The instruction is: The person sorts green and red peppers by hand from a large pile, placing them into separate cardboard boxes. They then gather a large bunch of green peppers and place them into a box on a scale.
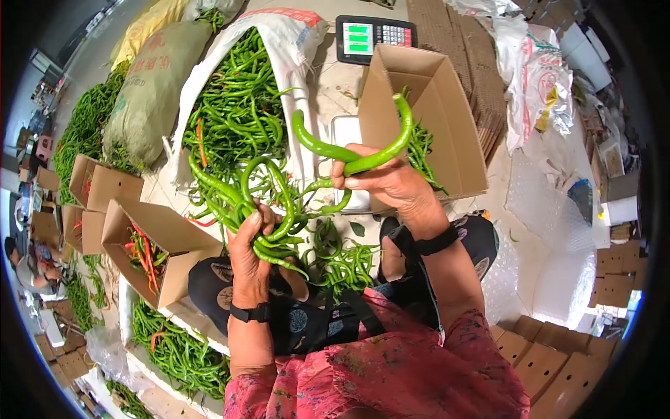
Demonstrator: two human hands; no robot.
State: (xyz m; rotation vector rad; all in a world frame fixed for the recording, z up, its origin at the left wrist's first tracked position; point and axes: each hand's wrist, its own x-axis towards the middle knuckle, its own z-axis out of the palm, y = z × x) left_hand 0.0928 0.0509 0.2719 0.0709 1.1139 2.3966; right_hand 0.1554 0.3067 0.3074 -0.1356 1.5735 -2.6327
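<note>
My left hand is closed around a bunch of long green chili peppers, their curved ends sticking out on both sides. In my right hand a few large green chili peppers are pinched between thumb and fingers, just left of an open cardboard box. Green chilies lie inside that box, which stands on a scale platform. Beyond my left hand, an open white sack spills a heap of green chilies. More chilies lie on the floor between my legs.
A scale display with green screens stands beyond the box. At left, a cardboard box holds red and green chilies. A full woven sack lies farther left. Flat cardboard and bubble wrap are at right; a person sits far left.
</note>
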